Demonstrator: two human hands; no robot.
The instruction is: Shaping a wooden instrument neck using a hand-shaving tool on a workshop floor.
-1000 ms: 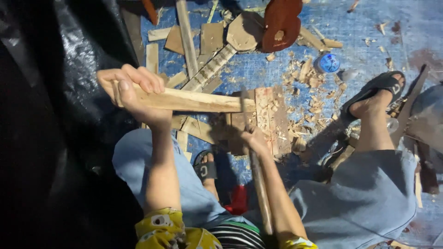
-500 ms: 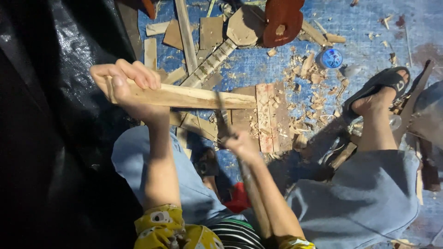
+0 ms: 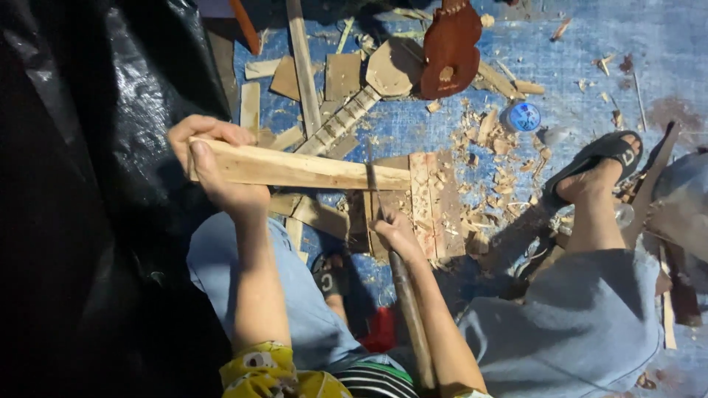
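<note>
My left hand (image 3: 214,166) grips the left end of a pale wooden stick (image 3: 310,169) and holds it level, its right end resting on a scarred wooden chopping block (image 3: 428,206). My right hand (image 3: 397,232) is closed on a long-handled blade tool (image 3: 402,295); its thin blade stands upright against the stick near the right end. The tool's wooden handle runs back along my right forearm. I am seated with my knees apart, in blue trousers, with the block between my feet.
Wood chips and offcuts litter the blue floor around the block. A brown instrument body (image 3: 451,48), a fretted neck piece (image 3: 339,121) and a blue round lid (image 3: 522,116) lie beyond. My sandalled foot (image 3: 597,166) is at the right. Black plastic sheeting (image 3: 96,147) fills the left.
The stick has stayed held in place. My right hand has shifted the blade along the stick, and it now stands upright near the stick's right end.
</note>
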